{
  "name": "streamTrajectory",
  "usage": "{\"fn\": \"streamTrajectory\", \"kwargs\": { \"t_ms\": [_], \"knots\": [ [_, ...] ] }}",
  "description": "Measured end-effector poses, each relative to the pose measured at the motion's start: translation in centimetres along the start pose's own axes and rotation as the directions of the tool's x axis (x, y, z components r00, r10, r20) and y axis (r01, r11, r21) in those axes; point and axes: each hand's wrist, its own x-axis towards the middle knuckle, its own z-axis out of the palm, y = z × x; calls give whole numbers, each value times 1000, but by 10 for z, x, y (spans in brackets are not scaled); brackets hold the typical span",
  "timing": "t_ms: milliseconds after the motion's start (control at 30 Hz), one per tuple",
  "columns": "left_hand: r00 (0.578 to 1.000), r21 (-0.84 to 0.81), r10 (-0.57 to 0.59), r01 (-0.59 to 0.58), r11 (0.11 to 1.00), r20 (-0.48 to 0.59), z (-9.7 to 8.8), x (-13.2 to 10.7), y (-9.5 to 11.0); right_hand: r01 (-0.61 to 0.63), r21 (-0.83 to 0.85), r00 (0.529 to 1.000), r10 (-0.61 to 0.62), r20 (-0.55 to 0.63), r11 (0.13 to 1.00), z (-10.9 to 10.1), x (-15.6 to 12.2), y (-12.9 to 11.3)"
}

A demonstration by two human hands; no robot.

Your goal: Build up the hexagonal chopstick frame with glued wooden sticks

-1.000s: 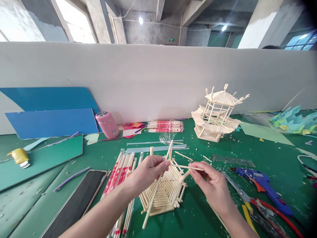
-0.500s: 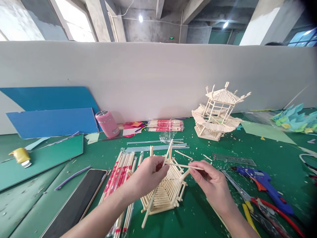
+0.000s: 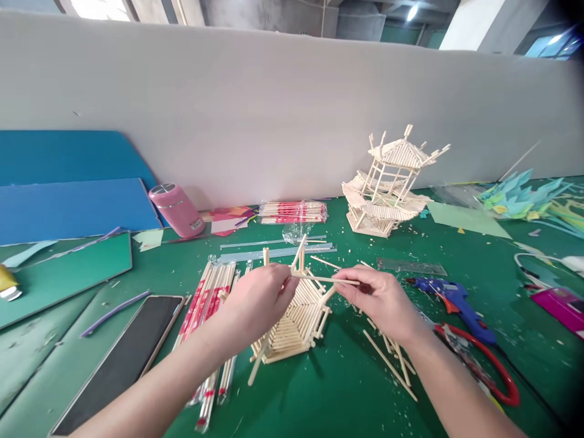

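A thin wooden stick (image 3: 319, 279) lies nearly level between my two hands, above a many-sided frame of glued sticks (image 3: 292, 331) with several posts standing up from its rim. My left hand (image 3: 262, 298) is closed at the stick's left end, beside a slanting upright stick (image 3: 299, 250); its fingertips are partly hidden. The right end is pinched between thumb and fingers of my right hand (image 3: 381, 298). Loose sticks (image 3: 390, 365) lie on the green table under my right wrist.
A finished stick pagoda (image 3: 395, 182) stands at the back. Right of my hands lie a blue glue gun (image 3: 456, 298), red-handled pliers (image 3: 502, 389) and a clear ruler (image 3: 410, 266). To the left are wrapped chopsticks (image 3: 212, 298), a phone (image 3: 123, 365) and a pink canister (image 3: 177, 210).
My view has tilted down and turned right, so the scene sits higher and further left. Both hands still hold the stick over the frame. More loose sticks show by my right wrist.
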Motion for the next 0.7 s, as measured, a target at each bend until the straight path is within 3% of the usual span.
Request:
{"fn": "streamTrajectory", "kwargs": {
  "t_ms": [133,367,700],
  "knots": [
    [1000,22,-5,4,1000,15,0,1,-1,4,-70,997,1,72,998,-10,5,-8],
    [997,135,45,-53,989,63,-7,2,2,123,-268,987,-90,132,955,-17,7,-16],
    [994,171,65,-80,982,89,-9,1,-1,77,-259,990,-43,135,963,-9,4,-15]
  ]
}}
